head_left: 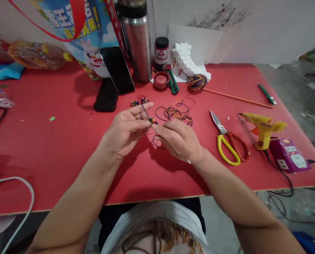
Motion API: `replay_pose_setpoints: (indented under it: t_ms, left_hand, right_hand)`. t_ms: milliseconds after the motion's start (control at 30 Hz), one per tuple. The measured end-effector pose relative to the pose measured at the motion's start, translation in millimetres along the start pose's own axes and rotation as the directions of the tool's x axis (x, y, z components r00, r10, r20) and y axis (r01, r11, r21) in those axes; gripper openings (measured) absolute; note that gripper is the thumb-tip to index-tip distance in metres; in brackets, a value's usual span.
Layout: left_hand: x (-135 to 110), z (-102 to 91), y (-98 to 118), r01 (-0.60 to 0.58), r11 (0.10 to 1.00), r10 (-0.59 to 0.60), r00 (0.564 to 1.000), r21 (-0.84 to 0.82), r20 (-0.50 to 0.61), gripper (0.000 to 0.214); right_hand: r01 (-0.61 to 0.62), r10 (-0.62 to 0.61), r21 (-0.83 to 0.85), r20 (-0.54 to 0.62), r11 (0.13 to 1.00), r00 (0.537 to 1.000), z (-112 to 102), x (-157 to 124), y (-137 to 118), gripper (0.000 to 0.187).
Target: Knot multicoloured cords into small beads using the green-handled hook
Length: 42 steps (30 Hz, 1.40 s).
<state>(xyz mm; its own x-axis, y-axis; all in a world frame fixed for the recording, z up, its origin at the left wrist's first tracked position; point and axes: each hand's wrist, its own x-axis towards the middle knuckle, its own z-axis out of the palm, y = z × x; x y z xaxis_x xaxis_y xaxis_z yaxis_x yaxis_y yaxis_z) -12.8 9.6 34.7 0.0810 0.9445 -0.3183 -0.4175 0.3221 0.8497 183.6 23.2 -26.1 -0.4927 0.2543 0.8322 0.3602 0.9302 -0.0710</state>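
Note:
Between both hands is a small knotted piece of multicoloured cord (153,121). My left hand (129,128) pinches it between thumb and fingers, with a strand running up over the raised forefinger. My right hand (177,139) is closed, its thumb and forefinger pressed at the knot's right end; what exactly they grip is too small to make out. Loose cord (177,113) lies in a tangle just behind the right hand. Two finished-looking knotted pieces (144,101) rest beyond the left fingertips. The cord leads back toward a wound ball of cord (198,82).
Scissors (223,137), a yellow glue gun (265,128) and a purple power box (290,155) lie to the right. Phones (117,70), a steel flask (137,42), a dark jar (161,53) and a green cutter (172,82) stand or lie at the back. A white cable (27,187) hangs at left.

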Motion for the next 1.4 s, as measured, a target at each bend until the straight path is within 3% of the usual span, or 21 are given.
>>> replay_pose_setpoints:
  t_ms: [100, 167, 300, 433, 567, 733, 967, 1133, 1267, 1400]
  left_hand:
    - [0, 3.2, -3, -0.065, 0.998, 0.065, 0.998, -0.002, -0.018, 0.052]
    - [0, 6.6, -7, -0.174, 0.984, 0.176, 0.984, 0.042, -0.042, 0.051]
    - [-2, 11.2, -15, -0.398, 0.879, 0.419, 0.908, 0.261, -0.027, 0.055]
    - [-3, 9.3, -19, -0.463, 0.751, 0.508, 0.861, 0.471, 0.037, 0.063]
    - [-1, 3.7, -19, -0.501, 0.657, 0.550, 0.830, 0.564, 0.097, 0.062]
    - [1, -1.5, -20, -0.504, 0.655, 0.546, 0.831, 0.563, 0.109, 0.059]
    - [1, -4.0, -21, -0.503, 0.663, 0.536, 0.836, 0.555, 0.117, 0.060]
    - [-1, -2.8, -21, -0.518, 0.653, 0.532, 0.833, 0.552, 0.152, 0.063]
    - [-1, -4.1, -20, -0.524, 0.663, 0.521, 0.836, 0.535, 0.173, 0.067]
    - [-1, -6.7, -18, -0.521, 0.697, 0.501, 0.845, 0.493, 0.185, 0.064]
  right_hand:
    - [0.033, -0.033, -0.164, 0.002, 0.986, 0.999, 4, 0, -4, 0.029]
    - [0.012, -0.013, -0.251, -0.002, 0.968, 1.000, 6, 1, -8, 0.028]
    - [-0.033, 0.034, -0.313, -0.004, 0.949, 0.999, 7, 3, -17, 0.028]
    - [-0.099, 0.094, -0.225, -0.029, 0.969, 0.995, 3, 6, -20, 0.024]
    - [-0.156, 0.153, -0.053, -0.053, 0.986, 0.987, -4, 8, -19, 0.023]
    - [-0.279, 0.288, 0.145, -0.044, 0.949, 0.957, -15, 10, -16, 0.019]
    - [-0.487, 0.491, 0.332, 0.078, 0.808, 0.868, -33, 18, -12, 0.017]
    - [-0.617, 0.617, 0.412, 0.151, 0.671, 0.772, -43, 24, -8, 0.016]
    - [-0.660, 0.702, 0.553, 0.177, 0.509, 0.690, -46, 23, -2, 0.010]
    - [-0.622, 0.749, 0.721, 0.222, 0.305, 0.624, -43, 18, 7, 0.009]
